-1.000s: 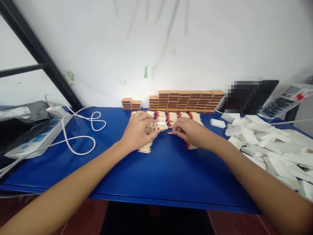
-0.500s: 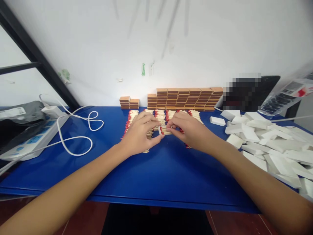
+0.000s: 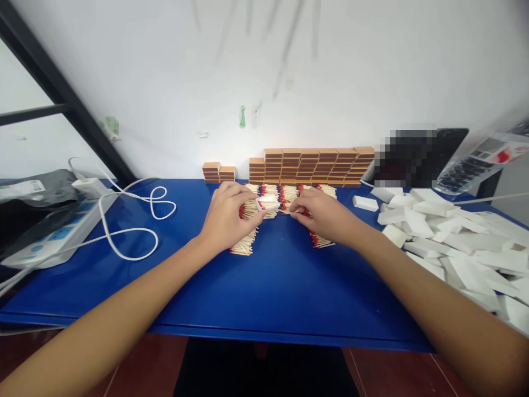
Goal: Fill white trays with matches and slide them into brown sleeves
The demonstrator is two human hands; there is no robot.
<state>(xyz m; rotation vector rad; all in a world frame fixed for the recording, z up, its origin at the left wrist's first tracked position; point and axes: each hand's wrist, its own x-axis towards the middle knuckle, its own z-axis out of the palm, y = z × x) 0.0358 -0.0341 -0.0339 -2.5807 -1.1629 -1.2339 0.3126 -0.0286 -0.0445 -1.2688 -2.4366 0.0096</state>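
My left hand [image 3: 226,215] grips a small white matchbox tray [image 3: 260,205] between thumb and fingers. Matchsticks with red heads lie in it, and it is tilted above the table. Just to the right, my right hand [image 3: 320,212] is closed in a pinch, with a thin pale matchstick [image 3: 286,212] poking out from the fingertips. Rows of loose matchsticks [image 3: 288,194] lie behind and between the hands. One pile of matchsticks [image 3: 243,244] is partly covered by my left hand, another pile [image 3: 320,241] by my right.
Stacked brown matchboxes [image 3: 309,165] line the wall, with a smaller stack [image 3: 219,172] at left. White empty-looking trays [image 3: 442,231] are heaped on the right of the blue table [image 3: 285,298]. A power strip [image 3: 61,231] and white cable [image 3: 124,259] lie left; a dark tablet-like object [image 3: 450,157] leans behind.
My left hand has lifted and tilted the filled tray, moving it slightly left and up. My right hand has drawn a little to the right, away from the tray.
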